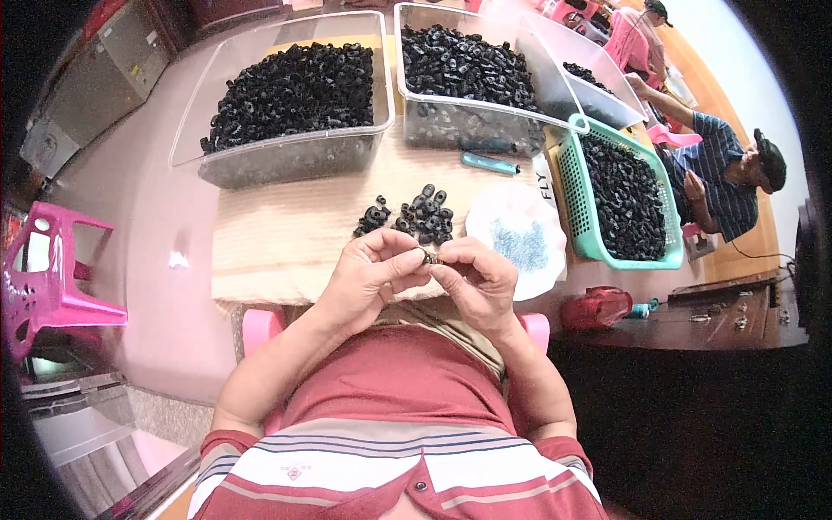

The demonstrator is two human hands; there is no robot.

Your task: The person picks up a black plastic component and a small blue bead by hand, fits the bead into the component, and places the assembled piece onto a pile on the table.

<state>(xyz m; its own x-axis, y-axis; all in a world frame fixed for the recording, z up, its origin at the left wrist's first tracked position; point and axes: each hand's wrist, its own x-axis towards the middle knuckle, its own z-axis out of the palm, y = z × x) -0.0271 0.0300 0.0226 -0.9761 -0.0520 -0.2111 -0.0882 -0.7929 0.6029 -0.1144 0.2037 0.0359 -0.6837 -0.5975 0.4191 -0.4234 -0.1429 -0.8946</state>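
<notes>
Just beyond the table's near edge, my left hand [374,273] pinches a small black plastic part [427,256] between thumb and fingertips. My right hand [478,276] meets it from the other side, thumb and forefinger closed at the part; whether a smaller piece sits in that pinch is hidden. Right behind my hands lie a larger loose heap of black plastic parts [426,215] and a smaller heap [373,217] to its left. Beside my right hand rests a white scalloped plate [553,221] holding many tiny blue pieces [520,245].
Two clear bins [295,147] [468,121] of black parts stand at the back, a third clear bin [607,104] behind right. A green basket [574,186] of parts stands right. A blue-handled tool [490,164] lies before the bins. Another person [719,173] sits at far right; a pink stool [65,277] stands left.
</notes>
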